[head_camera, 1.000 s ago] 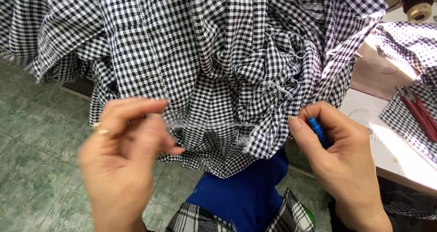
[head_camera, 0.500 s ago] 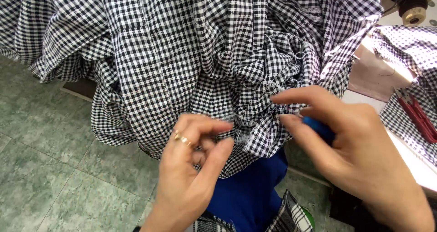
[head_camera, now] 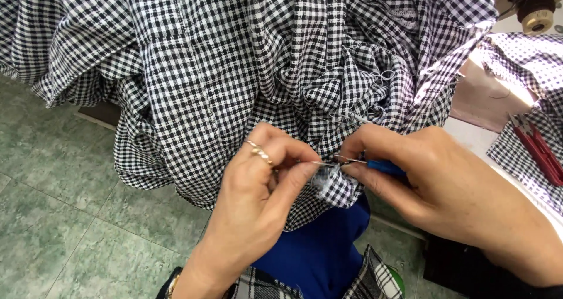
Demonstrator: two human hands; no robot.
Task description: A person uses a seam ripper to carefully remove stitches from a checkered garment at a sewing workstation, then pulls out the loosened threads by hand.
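Note:
A large black-and-white checked fabric (head_camera: pixel 234 58) hangs bunched in front of me and fills the upper view. My left hand (head_camera: pixel 258 181), with rings on one finger, pinches a small fold of this fabric at its lower edge. My right hand (head_camera: pixel 434 187) holds a small blue-handled tool (head_camera: pixel 384 168) whose thin metal tip touches the pinched fold. The two hands meet fingertip to fingertip at the fold. Loose white threads (head_camera: pixel 384 76) show on the fabric above my right hand.
A green tiled floor (head_camera: pixel 53 217) lies below left. Red-handled snips (head_camera: pixel 536 149) rest on a light table (head_camera: pixel 469 132) at the right, beside another checked piece (head_camera: pixel 528 58). A sewing machine part (head_camera: pixel 536 11) sits top right. Blue cloth (head_camera: pixel 322 246) covers my lap.
Both hands have come together at the fabric's lower edge. My left hand moved right and pinched a fold; my right hand brought the blue tool's tip onto it.

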